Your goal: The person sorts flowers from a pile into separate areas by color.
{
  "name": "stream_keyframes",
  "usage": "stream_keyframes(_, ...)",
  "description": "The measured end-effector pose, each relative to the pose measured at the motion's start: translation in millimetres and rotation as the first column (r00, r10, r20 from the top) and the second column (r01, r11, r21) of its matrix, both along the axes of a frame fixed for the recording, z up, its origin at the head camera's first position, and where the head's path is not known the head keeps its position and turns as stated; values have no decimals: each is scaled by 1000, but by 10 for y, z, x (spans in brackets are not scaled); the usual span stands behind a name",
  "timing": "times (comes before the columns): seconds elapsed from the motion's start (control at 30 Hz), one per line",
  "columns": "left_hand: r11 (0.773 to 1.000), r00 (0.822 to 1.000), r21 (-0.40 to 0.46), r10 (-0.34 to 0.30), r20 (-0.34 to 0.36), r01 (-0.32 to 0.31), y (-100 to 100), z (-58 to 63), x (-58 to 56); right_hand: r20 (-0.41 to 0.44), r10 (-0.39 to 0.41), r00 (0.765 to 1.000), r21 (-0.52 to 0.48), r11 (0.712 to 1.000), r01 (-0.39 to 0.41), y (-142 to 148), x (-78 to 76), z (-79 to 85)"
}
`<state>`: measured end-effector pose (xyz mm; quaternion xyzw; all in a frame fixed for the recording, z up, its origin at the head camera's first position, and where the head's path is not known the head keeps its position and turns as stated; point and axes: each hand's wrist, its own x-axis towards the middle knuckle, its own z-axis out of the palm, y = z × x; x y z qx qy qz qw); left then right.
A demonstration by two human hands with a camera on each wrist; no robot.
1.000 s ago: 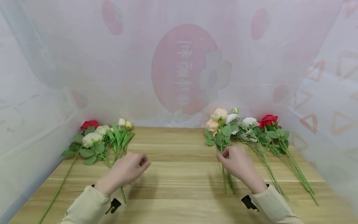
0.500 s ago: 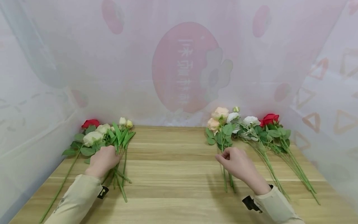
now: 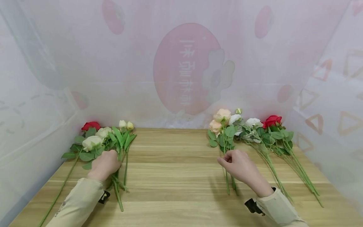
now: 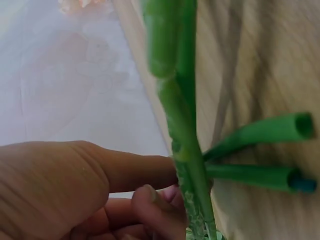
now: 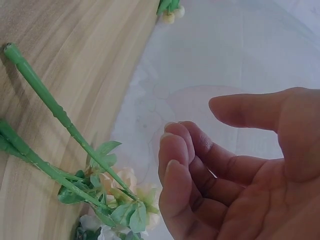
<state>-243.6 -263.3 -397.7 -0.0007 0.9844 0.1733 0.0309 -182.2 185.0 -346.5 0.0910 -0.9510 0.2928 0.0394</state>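
Note:
My left hand [image 3: 105,165] pinches green flower stems [image 3: 117,192] on the left side of the table. In the left wrist view its thumb and fingertips meet at thick green stems [image 4: 182,120], with more cut ends pointing right. Cream-white roses [image 3: 93,142] lie just beyond this hand, beside pale yellow tulips [image 3: 124,125]. Which blooms the pinched stems belong to, I cannot tell. Over the stems of the peach roses [image 3: 221,116] hovers my right hand [image 3: 241,168]. Its fingers are loosely curled with nothing between them, and the thumb stands apart in the right wrist view.
A red rose [image 3: 90,126] with a long stem lies at the far left. White flowers [image 3: 253,123] and another red rose [image 3: 272,121] lie at the right, stems toward the front. Pale printed cloth walls [image 3: 136,63] enclose the wooden table [image 3: 170,176].
My left hand has moved left and down onto the flower stems. One stem's lower end has shifted slightly left and toward the front. My right hand stays nearly still.

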Motion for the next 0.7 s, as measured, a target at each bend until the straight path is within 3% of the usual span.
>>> stream_keyframes(0.37, 993, 990, 112, -8, -142, 24, 64, 110, 24, 6, 0, 1000, -7, 1000, 0, -11, 0, 2)
stream_keyframes(0.53, 980, 963, 176, -45, -267, 95, 171, 174, 50, 4, 4, 1000, -20, 1000, -4, -6, -11, -3)
stream_keyframes(0.7, 952, 933, 262, -55, -356, 156, 369, 249, 114, 8, 27, 1000, -62, 998, -27, -22, -13, -25)
